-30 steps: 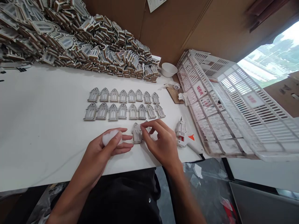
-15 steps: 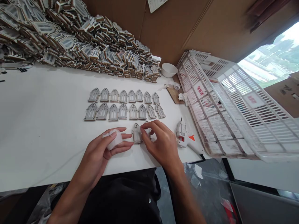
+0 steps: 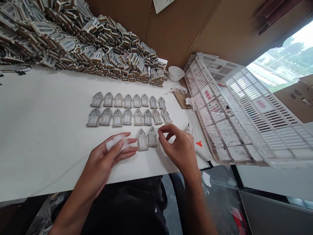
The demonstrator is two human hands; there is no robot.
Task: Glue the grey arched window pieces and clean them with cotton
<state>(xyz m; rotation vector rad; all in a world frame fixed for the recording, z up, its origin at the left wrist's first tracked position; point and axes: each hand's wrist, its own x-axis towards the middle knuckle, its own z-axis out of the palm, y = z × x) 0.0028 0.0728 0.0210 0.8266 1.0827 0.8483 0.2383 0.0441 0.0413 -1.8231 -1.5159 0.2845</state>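
My left hand (image 3: 110, 152) is closed round a small stack of translucent white pieces (image 3: 116, 142), resting on the white table (image 3: 44, 140). Just right of its fingertips lie two grey arched window-shaped pieces (image 3: 147, 138) side by side. My right hand (image 3: 176, 147) hovers to the right of them, fingers curled and apart, holding nothing that I can see, its fingertips close to the right piece. Two rows of several more window pieces (image 3: 127, 110) lie beyond.
A big heap of the same window pieces (image 3: 80, 42) fills the table's back left. A white glue gun (image 3: 195, 143) lies partly behind my right hand. A white slatted crate (image 3: 234, 111) sits tilted at right, a white bowl (image 3: 176, 73) and cardboard scrap behind.
My right hand let go of the window pieces and drew back to the right, baring two pieces side by side. The left hand stayed put with its white pieces.
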